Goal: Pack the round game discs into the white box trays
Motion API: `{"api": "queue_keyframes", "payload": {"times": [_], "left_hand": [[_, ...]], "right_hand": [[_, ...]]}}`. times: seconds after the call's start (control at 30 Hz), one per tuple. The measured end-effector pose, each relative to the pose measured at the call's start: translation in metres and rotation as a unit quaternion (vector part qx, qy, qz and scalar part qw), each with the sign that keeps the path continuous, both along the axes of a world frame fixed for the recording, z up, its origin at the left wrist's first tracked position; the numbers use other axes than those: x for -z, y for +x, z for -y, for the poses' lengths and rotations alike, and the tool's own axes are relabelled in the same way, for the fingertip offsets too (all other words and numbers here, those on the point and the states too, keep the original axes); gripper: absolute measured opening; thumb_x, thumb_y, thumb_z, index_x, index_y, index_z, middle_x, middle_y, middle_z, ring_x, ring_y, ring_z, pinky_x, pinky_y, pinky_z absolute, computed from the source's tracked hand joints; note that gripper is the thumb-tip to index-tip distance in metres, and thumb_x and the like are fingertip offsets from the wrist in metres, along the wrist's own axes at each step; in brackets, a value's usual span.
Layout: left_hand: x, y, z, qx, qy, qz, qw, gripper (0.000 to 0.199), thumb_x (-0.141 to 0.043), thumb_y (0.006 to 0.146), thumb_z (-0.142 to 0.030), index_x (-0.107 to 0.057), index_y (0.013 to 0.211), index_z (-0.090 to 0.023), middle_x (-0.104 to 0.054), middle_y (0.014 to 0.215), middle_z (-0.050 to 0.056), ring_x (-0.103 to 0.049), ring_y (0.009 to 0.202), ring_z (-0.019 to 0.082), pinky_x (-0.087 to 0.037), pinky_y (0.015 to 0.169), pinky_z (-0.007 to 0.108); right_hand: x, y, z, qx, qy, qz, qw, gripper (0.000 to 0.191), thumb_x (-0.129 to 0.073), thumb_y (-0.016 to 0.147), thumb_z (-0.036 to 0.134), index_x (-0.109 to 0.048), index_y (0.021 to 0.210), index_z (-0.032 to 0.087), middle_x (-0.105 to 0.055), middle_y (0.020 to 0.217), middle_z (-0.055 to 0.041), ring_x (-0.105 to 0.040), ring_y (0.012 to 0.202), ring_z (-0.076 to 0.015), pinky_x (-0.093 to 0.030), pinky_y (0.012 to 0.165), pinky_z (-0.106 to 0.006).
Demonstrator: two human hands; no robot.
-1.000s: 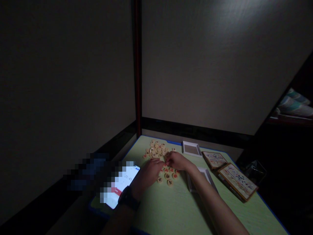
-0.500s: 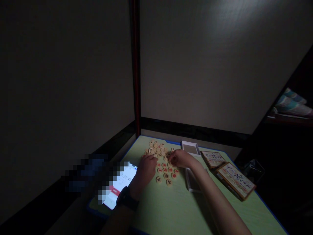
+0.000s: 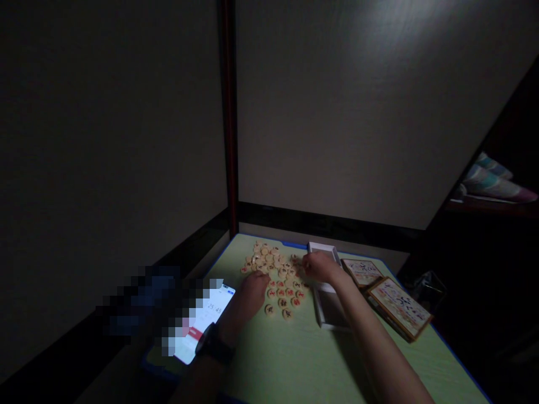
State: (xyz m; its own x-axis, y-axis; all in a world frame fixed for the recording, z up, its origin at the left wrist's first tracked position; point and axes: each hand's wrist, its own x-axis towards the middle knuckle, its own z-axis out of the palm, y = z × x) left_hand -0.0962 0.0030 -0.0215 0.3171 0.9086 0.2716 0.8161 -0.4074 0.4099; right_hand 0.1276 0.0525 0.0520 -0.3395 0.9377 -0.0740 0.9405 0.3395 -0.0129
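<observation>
Round game pieces (image 3: 281,292) lie on the tabletop (image 3: 278,359) at lower centre of the frame, clustered toward the rear and spread singly, characters up, toward the front. Compared with half a second earlier, the right hand (image 3: 319,266) has shifted rightward; consequently, more pieces between it and the left hand (image 3: 251,292) are exposed. Grip, both hands: fingers curled, narrow; whether a piece is held cannot be determined. Tabletop: green, blue-edged, supporting a phone (image 3: 206,320) at lower left, with shallow trays (image 3: 332,308) and boxes (image 3: 400,306) at lower right. Room: dim; grey wall panels (image 3: 337,112) fill the upper frame.
</observation>
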Motion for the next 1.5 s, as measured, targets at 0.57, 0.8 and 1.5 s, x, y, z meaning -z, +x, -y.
{"api": "queue_keyframes", "payload": {"times": [0.57,0.8,1.5], "left_hand": [[-0.008,0.001,0.005,-0.002,0.015,-0.014,1.000,0.032,-0.039,0.092,-0.009,-0.070,0.099,-0.017,-0.069,0.101,0.009,-0.062,0.099,0.020,-0.047,0.093,0.031],[-0.002,-0.001,0.002,-0.022,0.017,-0.024,0.999,0.032,-0.041,0.091,-0.008,-0.070,0.101,-0.017,-0.068,0.102,0.010,-0.062,0.102,0.021,-0.047,0.094,0.033],[-0.001,-0.001,0.001,-0.021,0.006,-0.031,0.999,0.033,-0.043,0.088,-0.006,-0.070,0.103,-0.018,-0.069,0.102,0.010,-0.062,0.100,0.020,-0.047,0.094,0.032]], "right_hand": [[-0.006,-0.020,0.013,-0.020,0.004,0.002,1.000,0.025,-0.056,0.084,0.015,-0.078,0.096,0.021,-0.076,0.102,-0.0137,-0.071,0.096,-0.0250,-0.045,0.071,-0.025],[0.003,-0.048,0.027,-0.055,0.012,0.022,0.998,0.026,-0.056,0.083,0.014,-0.077,0.099,0.019,-0.076,0.102,-0.0144,-0.071,0.096,-0.0250,-0.050,0.077,-0.027],[0.007,-0.028,0.009,-0.124,-0.066,-0.109,0.984,0.032,-0.059,0.071,0.001,-0.077,0.092,0.016,-0.077,0.084,-0.0024,-0.069,0.077,-0.0136,-0.044,0.066,-0.018]]}}
